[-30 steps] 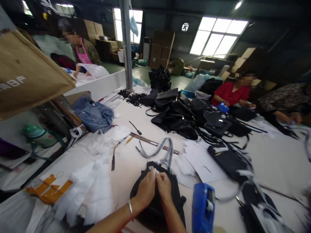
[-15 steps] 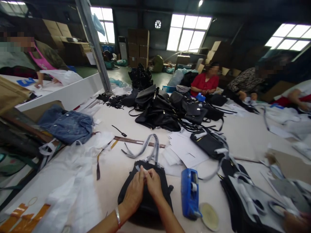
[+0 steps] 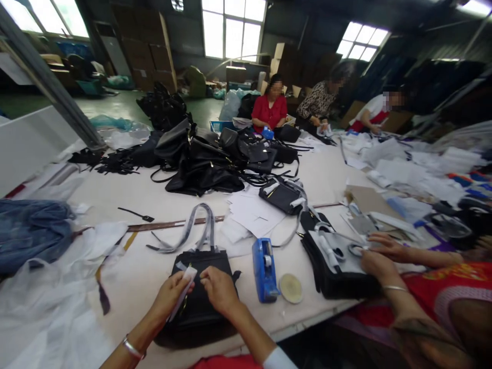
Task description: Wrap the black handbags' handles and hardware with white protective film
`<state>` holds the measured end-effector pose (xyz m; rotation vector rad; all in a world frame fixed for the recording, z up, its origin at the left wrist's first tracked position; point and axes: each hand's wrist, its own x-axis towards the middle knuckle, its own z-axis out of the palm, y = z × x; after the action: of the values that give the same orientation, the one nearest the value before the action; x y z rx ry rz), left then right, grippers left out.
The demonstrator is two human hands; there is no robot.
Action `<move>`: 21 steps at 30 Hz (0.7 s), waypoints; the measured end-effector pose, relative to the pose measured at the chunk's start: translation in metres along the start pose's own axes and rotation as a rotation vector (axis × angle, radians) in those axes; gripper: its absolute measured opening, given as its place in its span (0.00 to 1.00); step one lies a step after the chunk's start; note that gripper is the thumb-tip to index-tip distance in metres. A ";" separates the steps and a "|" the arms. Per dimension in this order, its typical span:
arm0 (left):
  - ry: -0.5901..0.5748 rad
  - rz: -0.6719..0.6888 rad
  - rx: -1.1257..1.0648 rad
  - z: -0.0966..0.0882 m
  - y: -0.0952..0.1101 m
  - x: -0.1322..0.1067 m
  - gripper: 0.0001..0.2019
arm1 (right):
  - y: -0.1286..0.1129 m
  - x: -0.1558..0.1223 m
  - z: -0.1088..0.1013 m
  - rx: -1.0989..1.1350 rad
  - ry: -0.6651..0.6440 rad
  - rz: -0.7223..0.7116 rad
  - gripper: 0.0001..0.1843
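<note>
A black bag [image 3: 205,328] lies in front of me, its shoulder strap [image 3: 209,225] covered in greyish wrapping and looped out behind it. My left hand [image 3: 172,294] pinches a folded strip of white paper [image 3: 187,288] over the bag's left part, near a gold-coloured zip. Just to its right, above the bag, is my right hand [image 3: 221,289], its fingers curled together. Whatever its fingertips hold, if anything, is too small to make out. To the right of the bag stands a blue tape dispenser [image 3: 265,274], beside a round yellowish disc [image 3: 291,288].
Behind the bag are white paper sheets [image 3: 253,212] and a heap of black bags [image 3: 207,169]. At right, a co-worker's hands [image 3: 378,261] handle another black bag [image 3: 330,284]. A denim garment [image 3: 33,230] and white plastic [image 3: 77,287] lie left. Several people sit across the table.
My view has swung right, bringing the neighbouring co-worker's arms into sight. My hands, close together over the bag before, are now apart, with the white strip in my left hand.
</note>
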<state>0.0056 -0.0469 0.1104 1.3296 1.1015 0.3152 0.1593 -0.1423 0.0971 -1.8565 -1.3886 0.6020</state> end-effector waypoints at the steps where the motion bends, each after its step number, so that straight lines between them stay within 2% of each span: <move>1: 0.016 -0.012 0.003 0.001 0.000 -0.001 0.22 | 0.012 -0.010 -0.020 -0.040 0.059 0.040 0.06; 4: 0.016 -0.024 0.011 0.001 -0.004 0.000 0.22 | 0.058 -0.048 -0.078 -0.276 0.379 0.350 0.12; 5: 0.001 -0.021 0.017 0.001 -0.006 0.002 0.23 | 0.075 -0.061 -0.094 -0.355 0.428 0.450 0.13; 7: -0.031 -0.006 0.034 0.001 -0.010 0.004 0.23 | 0.105 -0.085 -0.112 -0.402 0.359 0.578 0.15; 9: -0.048 0.008 0.050 0.004 -0.013 0.005 0.23 | 0.126 -0.102 -0.115 -0.326 0.232 0.667 0.17; 11: -0.050 0.012 0.070 0.007 -0.013 0.005 0.24 | 0.137 -0.111 -0.109 -0.208 0.176 0.714 0.18; 15: -0.039 -0.007 0.093 0.012 -0.012 0.003 0.26 | 0.138 -0.110 -0.100 -0.054 0.239 0.668 0.18; 21: -0.053 0.006 0.105 0.011 -0.012 0.002 0.25 | 0.126 -0.104 -0.109 -0.018 0.332 0.614 0.19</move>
<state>0.0108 -0.0559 0.0975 1.4267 1.0821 0.2281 0.2834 -0.2899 0.0614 -2.2803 -0.6023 0.5369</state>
